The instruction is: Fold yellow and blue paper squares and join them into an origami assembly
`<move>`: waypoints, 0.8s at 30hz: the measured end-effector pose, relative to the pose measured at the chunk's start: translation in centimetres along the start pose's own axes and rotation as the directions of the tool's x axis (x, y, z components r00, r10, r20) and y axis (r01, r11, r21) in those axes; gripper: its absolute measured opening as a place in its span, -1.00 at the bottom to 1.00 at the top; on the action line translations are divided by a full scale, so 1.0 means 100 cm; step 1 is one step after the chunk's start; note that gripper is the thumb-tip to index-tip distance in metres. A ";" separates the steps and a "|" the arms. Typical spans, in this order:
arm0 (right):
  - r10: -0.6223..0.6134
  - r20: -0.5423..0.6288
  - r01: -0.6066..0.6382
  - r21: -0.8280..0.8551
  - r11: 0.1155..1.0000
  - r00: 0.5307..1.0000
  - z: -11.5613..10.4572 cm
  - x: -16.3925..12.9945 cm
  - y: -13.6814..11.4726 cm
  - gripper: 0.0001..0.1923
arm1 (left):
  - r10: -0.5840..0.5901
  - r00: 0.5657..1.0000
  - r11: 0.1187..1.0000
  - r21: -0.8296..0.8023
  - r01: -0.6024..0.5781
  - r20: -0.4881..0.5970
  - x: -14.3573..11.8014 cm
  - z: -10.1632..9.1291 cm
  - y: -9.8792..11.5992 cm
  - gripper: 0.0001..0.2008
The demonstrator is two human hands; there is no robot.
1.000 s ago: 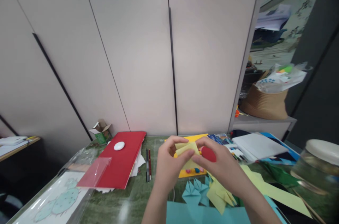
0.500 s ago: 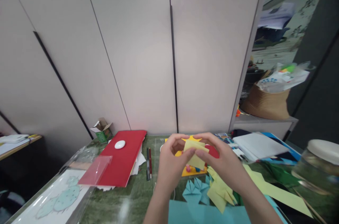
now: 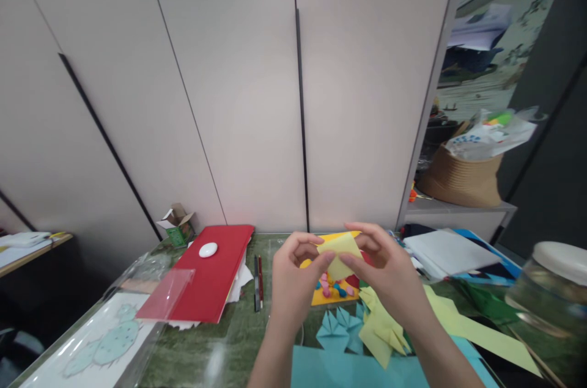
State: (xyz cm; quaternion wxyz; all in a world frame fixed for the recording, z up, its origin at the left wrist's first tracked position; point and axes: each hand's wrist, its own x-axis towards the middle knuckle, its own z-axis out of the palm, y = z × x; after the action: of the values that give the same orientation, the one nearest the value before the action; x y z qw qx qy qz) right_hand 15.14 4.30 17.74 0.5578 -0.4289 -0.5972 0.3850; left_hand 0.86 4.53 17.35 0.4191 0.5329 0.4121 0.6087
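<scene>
And the small yellow paper point(image 3: 347, 244), up above the table point(image 3: 238, 342), sits more tilted than half a second ago! Left hand point(image 3: 295, 275) pinches its left side; right hand point(image 3: 391, 270) holds the right, fingertips partly hidden. Below, more colourful lumps point(image 3: 340, 291) show.

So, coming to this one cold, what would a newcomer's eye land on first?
Probably the big red folder lying on the table to the left of the hands, with a white oval object on it. Next, likely the small yellow paper between the left hand and right hand, then the folded teal paper pieces on the table below them.
</scene>
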 end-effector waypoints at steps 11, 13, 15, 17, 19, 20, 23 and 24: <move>0.028 0.043 -0.035 0.168 0.985 0.999 0.007 -0.002 -0.003 -0.59 | 0.020 0.999 0.999 -0.049 -0.022 -0.047 0.000 0.002 -0.003 -0.86; 0.020 0.014 -0.022 0.183 0.983 1.000 0.007 -0.001 -0.003 -0.60 | 0.024 0.999 0.998 -0.050 -0.025 -0.021 -0.001 0.001 -0.003 -0.85; 0.018 -0.012 -0.015 0.189 0.982 1.000 0.007 -0.001 -0.003 -0.61 | 0.025 1.000 0.998 -0.058 -0.025 0.004 -0.001 0.000 -0.003 -0.84; 0.022 -0.029 -0.016 0.182 0.983 0.999 0.006 0.000 -0.002 -0.60 | 0.019 1.000 0.998 -0.063 -0.017 0.021 -0.001 0.000 -0.004 -0.84; 0.028 -0.043 -0.020 0.177 0.984 0.999 0.005 0.001 -0.001 -0.59 | 0.009 1.000 0.998 -0.069 -0.008 0.013 -0.001 0.000 -0.005 -0.83; 0.029 -0.052 -0.019 0.179 0.984 0.998 0.004 0.002 0.000 -0.58 | 0.006 1.000 0.997 -0.076 -0.006 -0.001 0.000 0.000 -0.004 -0.83; 0.040 -0.085 -0.021 0.205 0.979 0.996 0.001 0.004 0.003 -0.56 | -0.001 0.998 0.994 -0.105 -0.006 -0.068 0.002 0.000 -0.003 -0.81; 0.044 -0.095 -0.023 0.213 0.977 0.995 0.000 0.005 0.004 -0.56 | -0.003 0.996 0.993 -0.115 -0.006 -0.086 0.002 0.000 -0.003 -0.80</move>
State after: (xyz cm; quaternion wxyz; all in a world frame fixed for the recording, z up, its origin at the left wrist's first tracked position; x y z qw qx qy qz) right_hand 15.18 4.91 17.57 0.6226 -0.3957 -0.5172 0.4340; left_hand 0.86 4.81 17.11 0.4305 0.4814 0.3936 0.6542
